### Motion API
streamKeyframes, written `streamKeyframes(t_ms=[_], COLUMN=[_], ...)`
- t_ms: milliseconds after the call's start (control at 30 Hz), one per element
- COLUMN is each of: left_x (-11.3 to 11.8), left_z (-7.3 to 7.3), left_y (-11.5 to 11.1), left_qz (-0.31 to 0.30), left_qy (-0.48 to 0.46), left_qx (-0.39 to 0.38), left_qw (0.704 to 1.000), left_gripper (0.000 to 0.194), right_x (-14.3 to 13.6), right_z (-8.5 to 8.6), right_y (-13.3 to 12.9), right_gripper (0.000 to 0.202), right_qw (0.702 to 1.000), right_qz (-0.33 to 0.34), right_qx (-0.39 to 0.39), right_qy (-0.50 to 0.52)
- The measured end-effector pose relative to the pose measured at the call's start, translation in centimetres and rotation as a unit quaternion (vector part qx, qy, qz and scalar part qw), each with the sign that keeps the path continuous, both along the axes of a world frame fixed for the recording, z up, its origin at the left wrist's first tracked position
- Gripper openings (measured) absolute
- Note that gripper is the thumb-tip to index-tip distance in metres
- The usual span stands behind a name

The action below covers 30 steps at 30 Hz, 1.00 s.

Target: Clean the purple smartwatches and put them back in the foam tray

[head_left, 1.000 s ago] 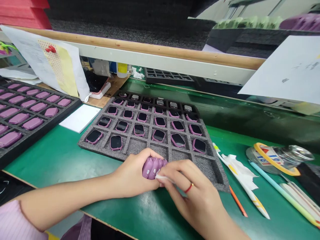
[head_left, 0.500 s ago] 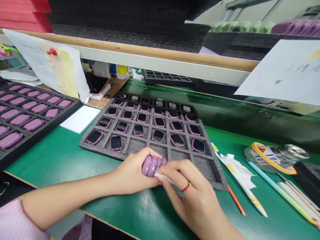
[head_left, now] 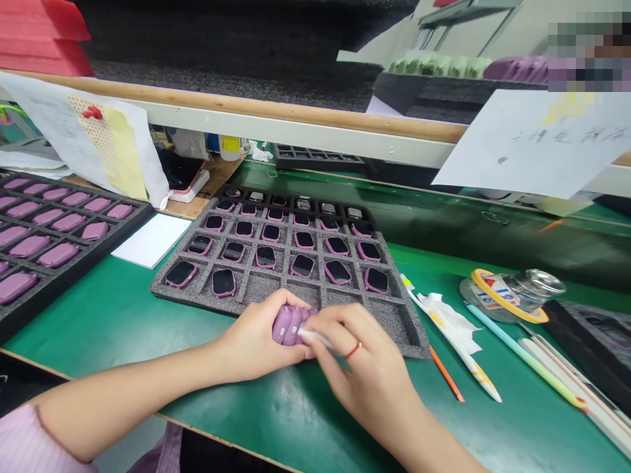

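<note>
My left hand (head_left: 256, 338) is closed around a row of several purple watch cases (head_left: 282, 326), pressed side by side, with small pale marks on their sides. A thin white piece (head_left: 315, 337), cloth-wrapped stick or folded wipe, I cannot tell which, is pinched in my right hand (head_left: 369, 368). Its tip touches the side of the cases. A red ring circles one right finger. Just behind both hands lies a grey foam tray (head_left: 414, 322), where purple-framed watches with black screens, such as one watch (head_left: 224, 282), sit in compartments.
Another foam tray of purple cases (head_left: 59, 254) lies left, beside a white paper pad (head_left: 152, 238). To the right are a toothbrush (head_left: 461, 345), a torn tissue (head_left: 451, 322), an orange stick (head_left: 446, 374), a blue-green pen (head_left: 525, 358) and a glass bottle (head_left: 513, 292). A shelf edge (head_left: 296, 115) spans above.
The view has swung slightly right, so the trays and tools appear further left. Both hands keep their hold, the white tip still against the purple cases.
</note>
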<state>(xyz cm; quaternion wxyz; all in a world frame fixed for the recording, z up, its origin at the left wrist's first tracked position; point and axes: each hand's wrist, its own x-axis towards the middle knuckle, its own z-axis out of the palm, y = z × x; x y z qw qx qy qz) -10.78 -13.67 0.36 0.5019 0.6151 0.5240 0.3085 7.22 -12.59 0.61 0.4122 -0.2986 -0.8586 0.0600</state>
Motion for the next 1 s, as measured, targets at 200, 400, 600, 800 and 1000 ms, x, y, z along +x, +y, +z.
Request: streamKeyframes(t_ms=[200, 400, 600, 800, 1000], left_x=[0.0, -0.2, 0.0, 0.0, 0.0], left_z=[0.0, 0.2, 0.1, -0.3, -0.3], left_y=[0.3, 0.3, -0.1, -0.1, -0.1], left_qz=[0.016, 0.023, 0.031, 0.038, 0.038], left_qy=[0.018, -0.022, -0.013, -0.031, -0.042], left_qx=[-0.002, -0.027, -0.011, -0.023, -0.022], left_qw=[1.000, 0.999, 0.999, 0.999, 0.998], left_gripper=[0.047, 0.047, 0.044, 0.046, 0.045], right_x=[0.0, 4.3, 15.5, 19.9, 17.5], right_z=[-0.3, 0.7, 0.2, -0.9, -2.5], right_y=[0.7, 3.6, 8.2, 9.2, 9.2], right_gripper=[0.011, 0.009, 0.030, 0.022, 0.016], right_qw=[1.000, 0.974, 0.868, 0.861, 0.896], right_qz=[-0.012, -0.133, -0.474, -0.481, -0.399], right_qx=[0.008, -0.121, -0.136, -0.161, -0.188], right_qy=[0.022, 0.140, 0.060, -0.035, -0.059])
